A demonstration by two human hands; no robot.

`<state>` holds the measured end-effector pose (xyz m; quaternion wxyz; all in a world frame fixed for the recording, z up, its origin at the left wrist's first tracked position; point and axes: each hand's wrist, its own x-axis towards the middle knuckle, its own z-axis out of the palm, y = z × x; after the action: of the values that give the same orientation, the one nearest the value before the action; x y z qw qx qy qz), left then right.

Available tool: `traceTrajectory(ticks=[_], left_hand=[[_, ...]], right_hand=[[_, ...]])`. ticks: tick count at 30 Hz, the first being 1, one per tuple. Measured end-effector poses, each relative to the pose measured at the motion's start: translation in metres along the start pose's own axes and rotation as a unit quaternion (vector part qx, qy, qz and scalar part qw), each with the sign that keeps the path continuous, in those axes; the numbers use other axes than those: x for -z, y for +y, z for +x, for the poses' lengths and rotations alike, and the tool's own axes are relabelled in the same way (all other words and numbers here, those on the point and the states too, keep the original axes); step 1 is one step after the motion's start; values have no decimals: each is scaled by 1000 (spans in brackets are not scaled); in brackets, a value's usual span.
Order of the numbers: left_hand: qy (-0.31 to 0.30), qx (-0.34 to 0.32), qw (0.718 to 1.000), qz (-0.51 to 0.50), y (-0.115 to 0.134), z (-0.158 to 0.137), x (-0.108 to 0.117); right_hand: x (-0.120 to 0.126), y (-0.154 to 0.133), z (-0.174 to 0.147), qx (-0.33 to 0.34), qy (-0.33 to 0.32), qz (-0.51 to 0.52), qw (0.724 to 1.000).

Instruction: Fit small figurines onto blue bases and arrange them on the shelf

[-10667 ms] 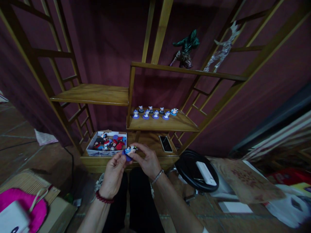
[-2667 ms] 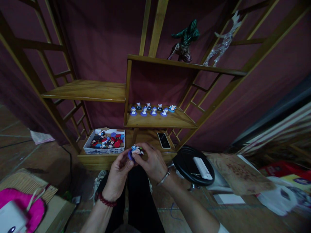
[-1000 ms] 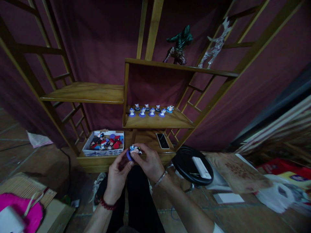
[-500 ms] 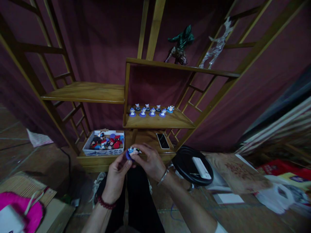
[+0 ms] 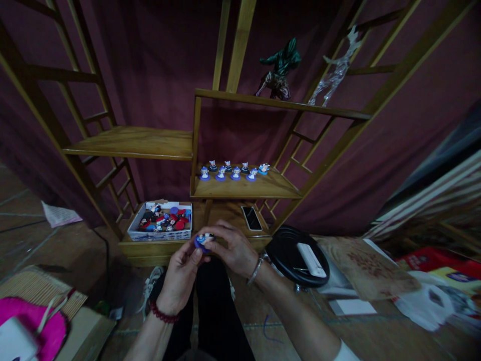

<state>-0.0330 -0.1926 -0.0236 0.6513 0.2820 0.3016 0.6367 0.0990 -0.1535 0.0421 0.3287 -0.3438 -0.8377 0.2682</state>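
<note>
Pinching hands: two, both on one small toy figure [image 5: 205,239]; the left hand [image 5: 180,273] grips its purple base, and the right hand [image 5: 237,249] nips the white top part.
Held toy: one, tipped over, up in the air above the legs [image 5: 210,296]; count it as the middle of the clock.
Wrists: one string of red beads [image 5: 164,315] on the left, one silver band [image 5: 255,271] on the right.
Shelf toys: eight at 1 o'clock, standing in two rows on the small shelf [image 5: 244,189]. Front row, four purple-base toys [image 5: 221,174]. Back row, three dark-base toys [image 5: 227,166] and one light blue-base toy [image 5: 263,169].
Toy box: one open box [image 5: 161,235] at 10 o'clock on the low shelf [image 5: 225,216], with a jumble of toys [image 5: 173,218] inside, too mixed up to count.
Phone: one phone [image 5: 251,219], flat on the low shelf at 2 o'clock.
Big figures: two high up, near 1 o'clock, one green figure [image 5: 283,62] and one see-through figure [image 5: 335,70].
Stool: one black stool [image 5: 281,258] at 3 o'clock, with one long white box [image 5: 311,259] on top.
</note>
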Motion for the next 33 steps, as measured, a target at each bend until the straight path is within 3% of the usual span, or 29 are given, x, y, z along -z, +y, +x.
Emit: traceTrajectory(ticks=[20, 33], left_hand=[[-4, 58, 996, -70, 0, -3, -5], [23, 21, 997, -71, -7, -2, -4]], right_hand=[[21, -3, 3, 47, -107, -17, 993], [10, 1, -3, 24, -32, -80, 996]])
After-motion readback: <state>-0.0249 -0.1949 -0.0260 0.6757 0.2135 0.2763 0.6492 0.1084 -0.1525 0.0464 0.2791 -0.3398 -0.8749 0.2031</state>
